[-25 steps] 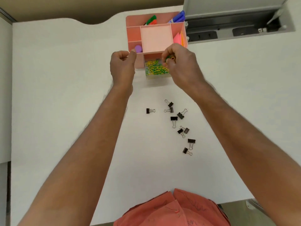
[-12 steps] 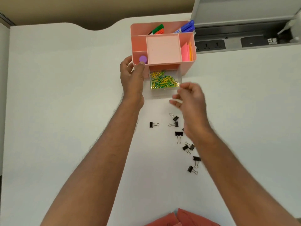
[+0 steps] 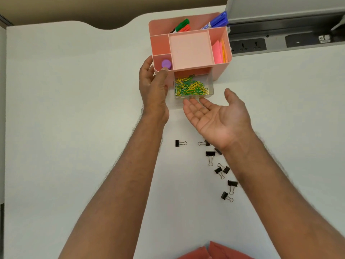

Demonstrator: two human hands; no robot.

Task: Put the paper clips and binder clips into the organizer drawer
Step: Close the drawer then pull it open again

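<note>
A pink desk organizer (image 3: 222, 71) stands at the far middle of the white desk. Its clear drawer (image 3: 211, 85) is pulled out toward me and holds a heap of yellow and green paper clips (image 3: 189, 86). My left hand (image 3: 154, 88) rests against the organizer's left front corner, thumb on the rim, fingers loosely apart. My right hand (image 3: 218, 114) is palm up and empty, fingertips just in front of the drawer. Several black binder clips (image 3: 210, 156) lie scattered on the desk nearer to me, partly under my right wrist.
The organizer's top compartments hold markers (image 3: 216, 21), pink and orange sticky notes (image 3: 219, 51) and a purple cap (image 3: 166, 64). A recessed power socket strip (image 3: 248, 44) runs along the desk's back right. The desk's curved far edge lies behind the organizer.
My right hand left the drawer, dropped back toward me and turned palm up, empty. My left hand shifted from a fist at the organizer's front to resting on its left corner.
</note>
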